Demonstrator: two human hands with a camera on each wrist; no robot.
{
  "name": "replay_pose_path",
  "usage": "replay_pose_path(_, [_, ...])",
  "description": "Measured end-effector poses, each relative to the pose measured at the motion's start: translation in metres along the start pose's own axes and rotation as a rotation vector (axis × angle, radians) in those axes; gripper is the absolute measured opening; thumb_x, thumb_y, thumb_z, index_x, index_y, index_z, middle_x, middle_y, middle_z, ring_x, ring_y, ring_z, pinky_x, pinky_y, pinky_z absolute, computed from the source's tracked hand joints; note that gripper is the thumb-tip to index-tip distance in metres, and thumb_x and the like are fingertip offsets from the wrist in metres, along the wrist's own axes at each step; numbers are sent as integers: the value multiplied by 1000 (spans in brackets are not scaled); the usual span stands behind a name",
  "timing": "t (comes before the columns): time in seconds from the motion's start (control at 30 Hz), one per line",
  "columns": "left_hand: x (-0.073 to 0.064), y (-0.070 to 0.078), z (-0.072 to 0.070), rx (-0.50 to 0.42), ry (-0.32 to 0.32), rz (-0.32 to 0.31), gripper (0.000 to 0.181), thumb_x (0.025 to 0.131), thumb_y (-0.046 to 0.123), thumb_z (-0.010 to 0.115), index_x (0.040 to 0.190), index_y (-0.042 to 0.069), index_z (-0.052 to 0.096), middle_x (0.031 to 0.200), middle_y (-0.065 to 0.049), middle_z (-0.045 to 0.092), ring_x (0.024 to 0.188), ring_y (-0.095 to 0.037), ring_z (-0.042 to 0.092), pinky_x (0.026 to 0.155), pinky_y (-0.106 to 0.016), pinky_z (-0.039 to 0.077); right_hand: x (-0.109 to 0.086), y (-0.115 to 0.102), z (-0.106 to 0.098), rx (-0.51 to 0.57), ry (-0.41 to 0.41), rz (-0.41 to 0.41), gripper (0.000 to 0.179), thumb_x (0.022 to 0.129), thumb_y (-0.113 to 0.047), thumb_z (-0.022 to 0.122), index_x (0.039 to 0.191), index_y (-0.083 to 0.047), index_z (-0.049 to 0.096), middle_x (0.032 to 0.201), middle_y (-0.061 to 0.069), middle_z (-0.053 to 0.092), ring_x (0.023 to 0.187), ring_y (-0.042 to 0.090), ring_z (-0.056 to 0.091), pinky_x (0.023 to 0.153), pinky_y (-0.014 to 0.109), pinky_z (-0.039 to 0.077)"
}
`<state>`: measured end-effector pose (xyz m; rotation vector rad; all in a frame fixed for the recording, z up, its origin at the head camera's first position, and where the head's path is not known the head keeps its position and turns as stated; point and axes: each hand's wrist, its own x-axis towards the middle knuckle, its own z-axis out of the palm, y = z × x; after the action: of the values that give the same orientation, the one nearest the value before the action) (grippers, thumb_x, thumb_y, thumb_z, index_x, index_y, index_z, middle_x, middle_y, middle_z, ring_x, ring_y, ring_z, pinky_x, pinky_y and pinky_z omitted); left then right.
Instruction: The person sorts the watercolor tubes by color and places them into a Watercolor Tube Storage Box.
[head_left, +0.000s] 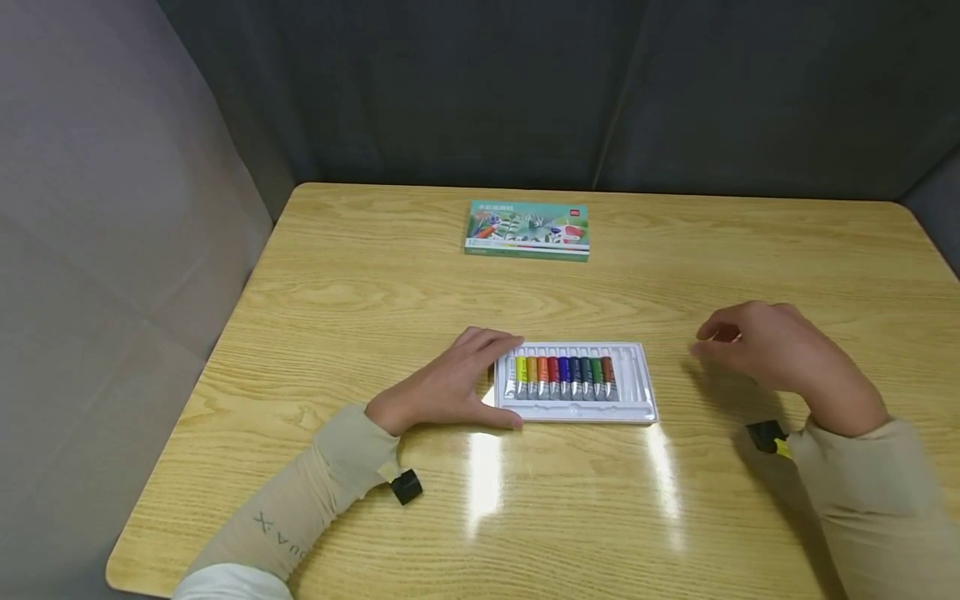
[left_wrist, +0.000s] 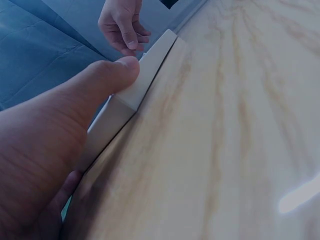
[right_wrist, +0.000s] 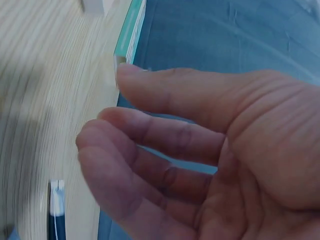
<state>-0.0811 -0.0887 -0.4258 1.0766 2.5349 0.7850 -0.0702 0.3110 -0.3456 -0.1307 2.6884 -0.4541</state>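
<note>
A white plastic tray (head_left: pixel 576 412) lies flat on the table, holding a row of several small paint tubes (head_left: pixel 564 377) in different colours. The slots at its right end hold no tubes. My left hand (head_left: pixel 453 379) grips the tray's left end, thumb at the front edge and fingers at the back corner. In the left wrist view the thumb presses the pale side wall (left_wrist: pixel 150 67). My right hand (head_left: pixel 783 350) hovers above the table, right of the tray and apart from it. Its fingers (right_wrist: pixel 185 140) are loosely curled, with a gap below the thumb and nothing visible between them.
A green paint box (head_left: pixel 527 231) with a plant picture lies farther back on the wooden table (head_left: pixel 360 283). Dark curtains (head_left: pixel 465 92) stand behind, a grey one (head_left: pixel 112 292) at left. In the right wrist view a narrow dark, white-ended object (right_wrist: pixel 57 210) shows, its kind unclear.
</note>
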Motion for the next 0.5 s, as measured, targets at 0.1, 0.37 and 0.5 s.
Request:
replay_pose_path(0.1, [0,1,0,0,-1,-4,110,77,70,80,163,20,34,161,2,41,145,-16,37,123,-43,39,-1,9,-3,6,-34,20,35,100,-36,66,108,-3,74,87,9,71,69,19,58,61,32,43])
replay_pose_path(0.37, [0,1,0,4,-1,-9,110,77,70,80,163,20,33,162,3,40,146,-16,36,123,-43,39,0,35,-10,5,-107,93,36,100,-38,65,78,-9,66,67,1,61,64,18,53,59,32,37])
replay_pose_path(0.5, [-1,1,0,-2,-3,-8,110,77,69,80,163,20,33,162,3,40,147,-15,36,124,-42,38,1,51,-14,-2,-134,119,33,96,-35,69,83,-4,70,68,2,66,67,19,59,61,32,42])
